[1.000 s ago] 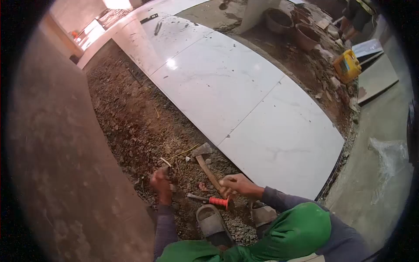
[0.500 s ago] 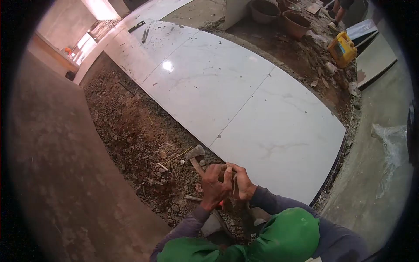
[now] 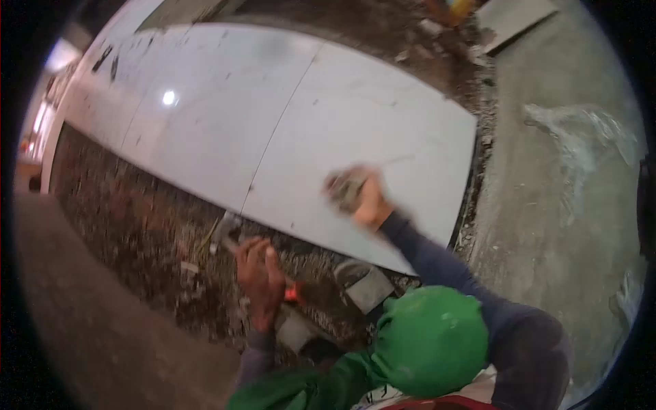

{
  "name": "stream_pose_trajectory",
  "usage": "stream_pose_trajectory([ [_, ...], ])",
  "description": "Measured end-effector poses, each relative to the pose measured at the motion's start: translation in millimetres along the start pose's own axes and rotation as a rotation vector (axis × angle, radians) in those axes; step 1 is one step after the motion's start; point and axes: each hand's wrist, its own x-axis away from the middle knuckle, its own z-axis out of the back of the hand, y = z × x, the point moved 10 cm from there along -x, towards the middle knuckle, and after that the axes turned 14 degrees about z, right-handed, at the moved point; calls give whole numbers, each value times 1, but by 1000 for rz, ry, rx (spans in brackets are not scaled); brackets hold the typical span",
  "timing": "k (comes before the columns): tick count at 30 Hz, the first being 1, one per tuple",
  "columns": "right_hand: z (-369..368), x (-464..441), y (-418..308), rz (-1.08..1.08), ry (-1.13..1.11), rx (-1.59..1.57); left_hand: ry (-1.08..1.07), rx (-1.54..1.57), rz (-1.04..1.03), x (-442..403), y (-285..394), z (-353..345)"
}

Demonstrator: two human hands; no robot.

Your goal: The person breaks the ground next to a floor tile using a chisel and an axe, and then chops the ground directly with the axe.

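Note:
My right hand [image 3: 372, 201] is raised over the nearest white marble-look tile [image 3: 410, 123], smeared by motion. Its fingers are closed around a crumpled greyish thing [image 3: 348, 191] that looks like a rag. My left hand [image 3: 261, 277] hangs above the dug soil by the tile edge, its fingers loosely apart and nothing visible in them. Just beyond its fingertips lies a tool with a pale head and a wooden handle [image 3: 229, 229], partly covered by the hand. A small red-orange item [image 3: 292, 290] shows beside my left wrist.
Rough soil and gravel [image 3: 137, 212] border the tiles on the near side. A concrete wall [image 3: 547, 75] with crumpled clear plastic [image 3: 581, 150] stands at right. A pale block-like piece [image 3: 369, 287] lies by my green-clad knee [image 3: 430, 342]. Dark tools [image 3: 102, 60] rest on the far tile.
My hands were together over the tile edge and have parted. My right hand has swung up and right over the tile; my left moved left. The view has turned right.

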Motion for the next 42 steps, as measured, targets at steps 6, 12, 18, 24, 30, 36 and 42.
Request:
stream_pose_trajectory([
  [6,122,-52,-283,718,454,-386,95,-43,77,21,-94,20],
  [12,68,-11,-126,236,379,322,357,-37,264,58,-150,53],
  [18,-27,71,101,-184,-171,899,452,-209,694,86,-227,87],
  [24,-99,87,176,104,-753,1637,-161,-410,1117,112,-277,46],
  [30,-89,45,233,-33,-816,1844,-155,-470,1102,116,-267,39],
  [36,-78,32,223,-289,-649,1580,183,-92,976,97,-262,57],
  [42,-92,49,249,-759,-346,917,190,-144,996,96,-252,49],
])
